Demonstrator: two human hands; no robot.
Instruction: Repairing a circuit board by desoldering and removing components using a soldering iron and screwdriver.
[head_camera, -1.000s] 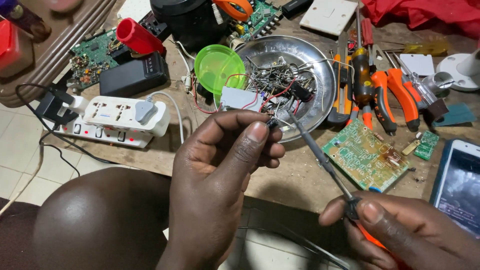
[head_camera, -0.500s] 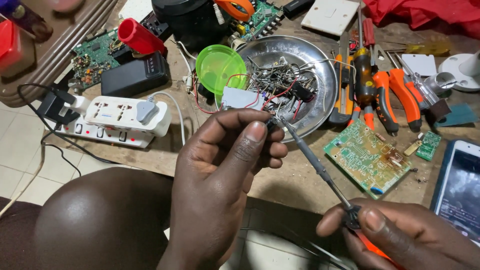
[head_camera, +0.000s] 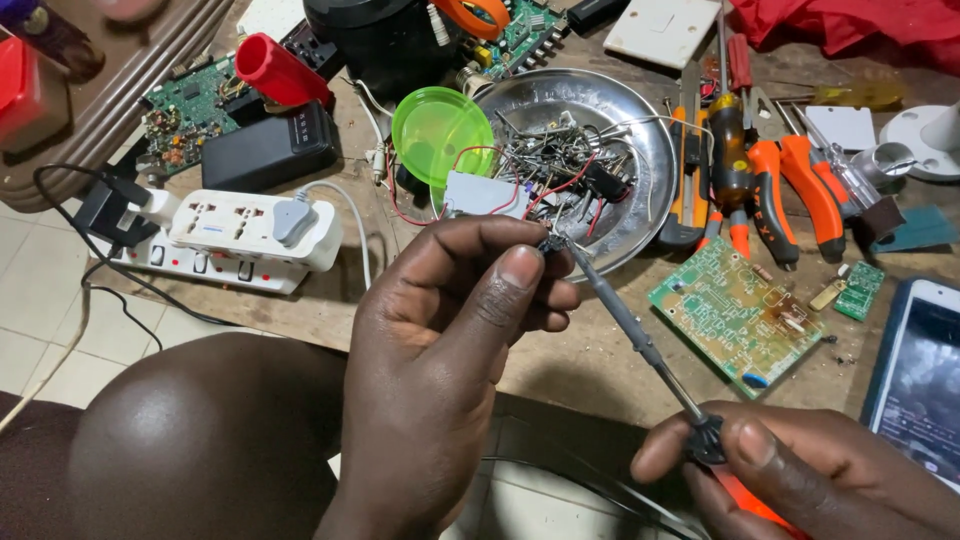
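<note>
A small dark part (head_camera: 551, 243) is being pinched between the thumb and fingertips of the left hand (head_camera: 455, 330), just over the near edge of the desk (head_camera: 590, 360). The tip of a soldering iron (head_camera: 630, 330) is touching that part, and its thin grey shaft is slanting down to the right hand (head_camera: 790, 470), which is gripping it at the black collar, off the desk's near edge.

Just behind the part, a round metal tray (head_camera: 640, 140) is holding a tangle of wires and small pieces, with a green lid (head_camera: 440, 130) leaning at its left rim. A green circuit board (head_camera: 735, 315) is lying flat near the near edge, right of the iron, with bare desk between it and the shaft. Orange-handled pliers (head_camera: 790, 190) and a screwdriver (head_camera: 728, 150) are crowding the space right of the tray. A phone (head_camera: 920, 370) is sitting at the right edge. A white power strip (head_camera: 250, 230) is lying toward the left edge.
</note>
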